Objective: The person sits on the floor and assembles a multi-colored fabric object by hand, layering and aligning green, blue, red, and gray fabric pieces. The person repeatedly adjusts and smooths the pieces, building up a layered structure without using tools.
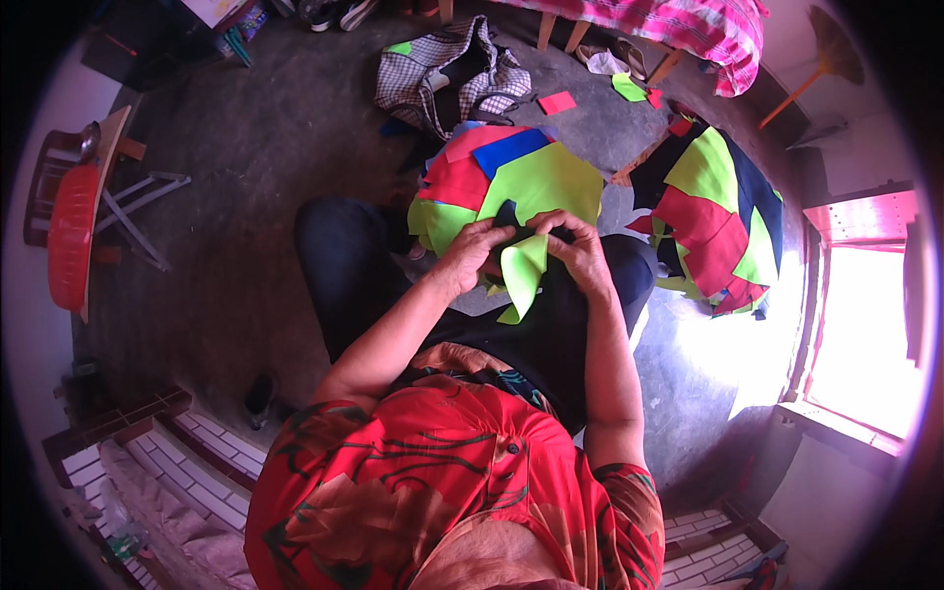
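In front of my lap, both hands are at a lime-green cloth piece (523, 267) that hangs down with one corner folded. My right hand (580, 258) pinches its upper edge between thumb and fingers. My left hand (470, 258) is closed at the cloth's left side, beside a small dark piece (505, 214); exactly what lies between its fingers is hard to make out. Just beyond my hands sits a rounded heap of flat cloth pieces, with a large lime-green piece (556, 182), a blue strip (509, 149) and red pieces (457, 177) on top.
A second heap of red, lime-green and dark pieces (703, 221) lies to the right. Beyond is a checked bag (433, 84), with loose scraps (557, 102) on the floor. A red basin (71, 236) stands far left; a bright window (860, 339) is at right.
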The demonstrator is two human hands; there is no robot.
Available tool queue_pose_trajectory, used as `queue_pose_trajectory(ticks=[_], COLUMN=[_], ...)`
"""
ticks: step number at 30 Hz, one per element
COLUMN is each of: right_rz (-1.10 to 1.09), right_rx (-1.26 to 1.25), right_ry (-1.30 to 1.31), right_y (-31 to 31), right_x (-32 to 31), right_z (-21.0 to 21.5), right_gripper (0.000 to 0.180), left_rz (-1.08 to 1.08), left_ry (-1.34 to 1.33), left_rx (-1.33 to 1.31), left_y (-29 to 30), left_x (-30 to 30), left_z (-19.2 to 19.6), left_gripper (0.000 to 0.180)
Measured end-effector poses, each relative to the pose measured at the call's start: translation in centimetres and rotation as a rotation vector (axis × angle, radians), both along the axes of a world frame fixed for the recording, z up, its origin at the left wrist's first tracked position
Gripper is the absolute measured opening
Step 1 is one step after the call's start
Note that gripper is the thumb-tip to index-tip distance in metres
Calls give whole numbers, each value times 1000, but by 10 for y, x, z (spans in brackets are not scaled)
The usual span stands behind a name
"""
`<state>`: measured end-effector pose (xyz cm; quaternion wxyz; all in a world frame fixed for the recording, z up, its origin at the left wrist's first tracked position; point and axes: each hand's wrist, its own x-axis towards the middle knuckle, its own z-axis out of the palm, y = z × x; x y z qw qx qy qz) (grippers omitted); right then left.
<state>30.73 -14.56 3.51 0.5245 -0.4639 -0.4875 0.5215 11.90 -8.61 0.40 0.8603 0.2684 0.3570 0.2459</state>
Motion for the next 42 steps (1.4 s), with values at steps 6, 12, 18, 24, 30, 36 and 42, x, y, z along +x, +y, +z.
queue_pose_trajectory(ticks=[6, 12, 18, 24, 30, 36, 42], right_rz=[-109, -27, 57, 9, 31, 37, 37], right_rx=[86, 62, 83, 71, 90, 68, 56], right_ry=[416, 513, 532, 487, 501, 563, 561], right_y=[-14, -23, -20, -17, -15, -14, -13], right_x=[24, 36, 43, 52, 63, 61, 58], right_z=[6, 8, 7, 2, 4, 5, -5], right_gripper=[22, 33, 30, 31, 32, 32, 27], left_rz=[333, 337, 352, 371, 606, 811, 848], left_ry=[-29, -132, -231, -482, -305, -17, 167], left_rx=[241, 395, 491, 555, 679, 480, 401], left_y=[25, 57, 93, 116, 122, 90, 68], left_x=[0, 24, 82, 135, 122, 59, 1], left_z=[7, 53, 104, 147, 106, -22, -74], left_gripper=[26, 26, 13, 18, 28, 43, 42])
